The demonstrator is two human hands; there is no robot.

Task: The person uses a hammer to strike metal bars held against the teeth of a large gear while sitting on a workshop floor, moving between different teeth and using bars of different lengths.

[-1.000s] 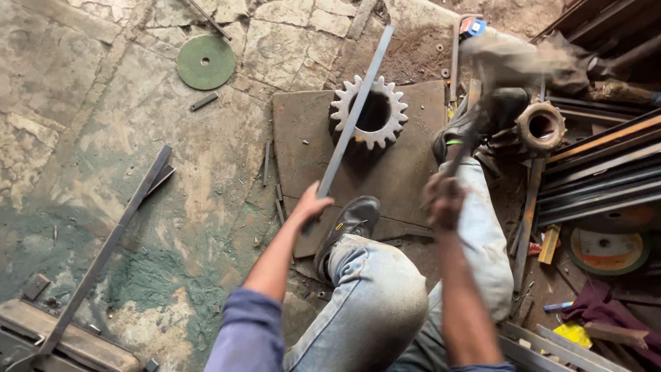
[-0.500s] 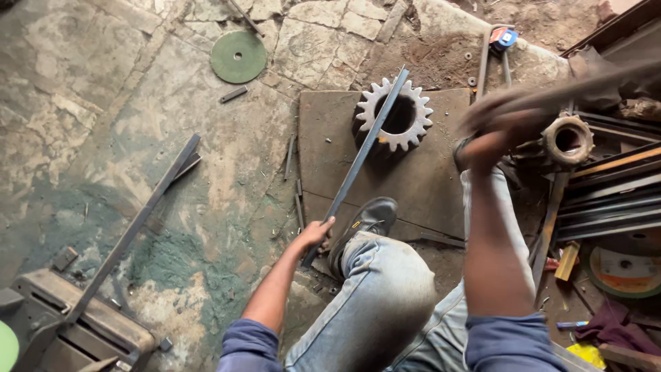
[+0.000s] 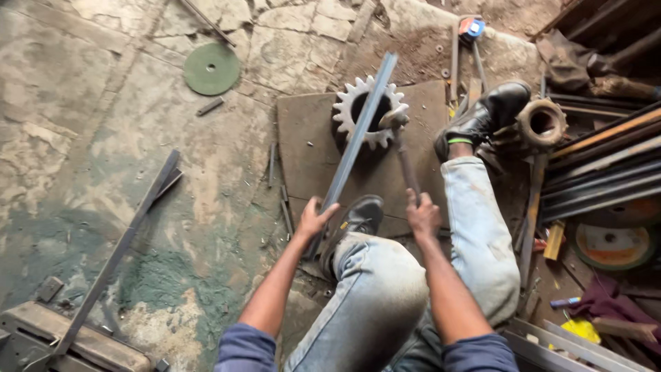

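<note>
My left hand [image 3: 315, 219] reaches forward on a nearly straight arm, fingers wrapped around the near end of the flat bar [image 3: 358, 141]. My right hand [image 3: 422, 215] sits just to its right, fist clenched around the hammer [image 3: 403, 155] handle, knuckles up, forearm angled in from the near right. Both sleeves are pushed up above the elbows, forearms bare.

The long flat bar [image 3: 358, 138] is bare metal with a dull grey sheen, and the toothed gear [image 3: 370, 110] under it is pale, matt cast metal resting on a rusty brown steel plate [image 3: 310, 148]. The hammer [image 3: 401, 148] has a worn metal head and a dark handle — the floor [image 3: 103, 138] is rough, cracked concrete, stained green. Trousers [image 3: 475, 227] are faded denim; boots [image 3: 485, 117] — scuffed black leather.
</note>
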